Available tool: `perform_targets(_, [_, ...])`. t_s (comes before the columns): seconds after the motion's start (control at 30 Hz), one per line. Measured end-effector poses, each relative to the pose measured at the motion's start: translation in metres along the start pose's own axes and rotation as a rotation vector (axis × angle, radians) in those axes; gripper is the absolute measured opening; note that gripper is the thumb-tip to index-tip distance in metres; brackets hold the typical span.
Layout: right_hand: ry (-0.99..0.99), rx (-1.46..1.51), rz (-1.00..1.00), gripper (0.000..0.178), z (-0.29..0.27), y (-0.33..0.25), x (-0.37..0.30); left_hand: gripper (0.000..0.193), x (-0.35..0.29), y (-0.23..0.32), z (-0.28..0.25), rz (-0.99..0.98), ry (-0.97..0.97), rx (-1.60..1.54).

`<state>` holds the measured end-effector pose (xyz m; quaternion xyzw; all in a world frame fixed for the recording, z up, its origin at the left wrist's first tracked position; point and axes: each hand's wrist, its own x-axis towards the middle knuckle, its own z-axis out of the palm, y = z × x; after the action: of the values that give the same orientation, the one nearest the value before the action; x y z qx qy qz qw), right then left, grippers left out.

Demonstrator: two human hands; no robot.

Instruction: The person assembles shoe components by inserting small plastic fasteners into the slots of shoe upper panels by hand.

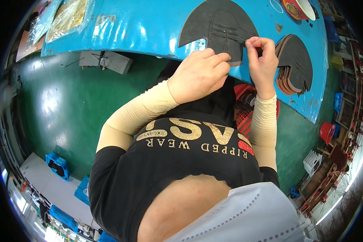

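Note:
A black leather-like cut piece point(234, 24) lies on the blue table, with a wide curved outline and a raised, stitched-looking pattern down its middle. Over its lower edge my left hand point(201, 72) is closed, fingers curled and tips pressed on the piece. At the piece's right edge my right hand point(263, 60) pinches thumb and forefinger together; whatever sits between those tips is too small to make out. Just right of that hand rests a stack of similar black pieces point(296, 60) with brown edges.
The blue table point(149, 32) ends close to my body. Clear plastic bags point(70, 18) lie at its far left, and a red bowl point(296, 9) stands at the far right. Beneath the table edge is a red plastic basket point(244, 107). Grey boxes point(117, 62) sit below on the left.

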<state>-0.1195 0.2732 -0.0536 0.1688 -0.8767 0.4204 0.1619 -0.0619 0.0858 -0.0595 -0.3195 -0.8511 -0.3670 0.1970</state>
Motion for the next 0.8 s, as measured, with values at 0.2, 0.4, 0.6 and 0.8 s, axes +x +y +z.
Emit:
perform_targets(0.2, [-0.001, 0.151, 0.049, 0.016, 0.001, 0.002, 0.011, 0.024, 0.005, -0.008, -0.011, -0.042, 0.016, 0.016])
perform_targets(0.4, [0.086, 0.419, 0.041, 0.023, 0.007, -0.025, -0.018, 0.026, 0.000, 0.000, -0.022, -0.354, 0.023, -0.403])
perform_targets(0.6, [0.005, 0.420, -0.043, 0.030, 0.013, -0.056, -0.032, 0.026, -0.004, 0.004, -0.017, -0.703, 0.051, -0.940])
perform_targets(0.8, [-0.015, 0.468, -0.054, 0.031, 0.023, -0.058, -0.032, 0.025, -0.001, -0.001, -0.021, -0.737, 0.081, -1.040])
